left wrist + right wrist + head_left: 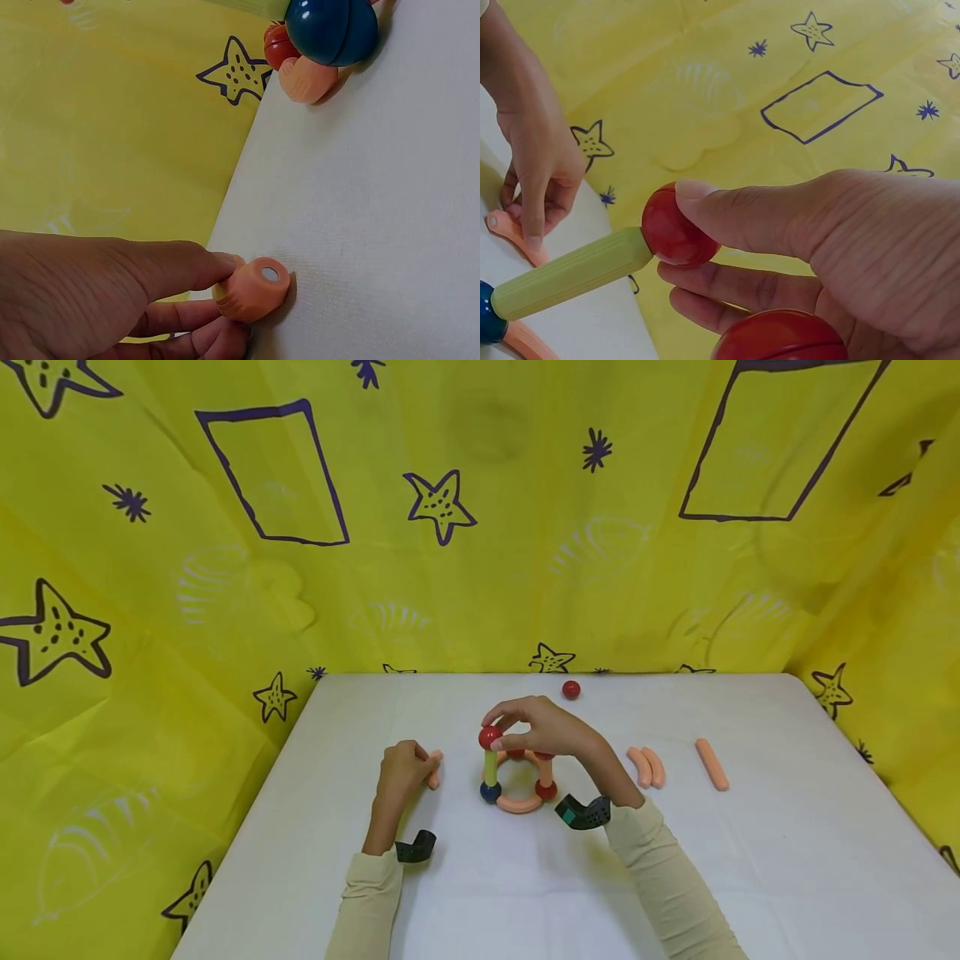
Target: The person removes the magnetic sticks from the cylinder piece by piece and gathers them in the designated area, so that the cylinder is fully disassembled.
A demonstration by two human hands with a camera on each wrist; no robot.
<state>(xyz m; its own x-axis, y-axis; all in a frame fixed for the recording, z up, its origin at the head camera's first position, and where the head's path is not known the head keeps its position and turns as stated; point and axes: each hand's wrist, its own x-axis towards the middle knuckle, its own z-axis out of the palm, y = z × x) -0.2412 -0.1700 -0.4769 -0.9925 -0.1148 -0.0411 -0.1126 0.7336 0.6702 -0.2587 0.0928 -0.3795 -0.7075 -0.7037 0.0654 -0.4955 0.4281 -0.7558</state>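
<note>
My right hand (551,727) holds a red ball (490,738) between thumb and fingers. That ball sits on top of an upright yellow-green rod (491,768), whose foot meets a dark blue ball (491,792). Curved orange sticks (519,807) and balls form a ring on the table. At its right side an orange rod (546,772) stands on another red ball (546,790); the red ball on its top is partly hidden by my right hand. To the left, my left hand (402,768) pinches a curved orange stick (259,289) with a silvery disc in its end, low at the tabletop.
Two curved orange sticks (648,767) lie side by side right of the ring, with a straight orange stick (712,765) farther right. A loose red ball (572,690) rests near the white table's back edge. Yellow patterned cloth (495,593) hangs behind and at both sides.
</note>
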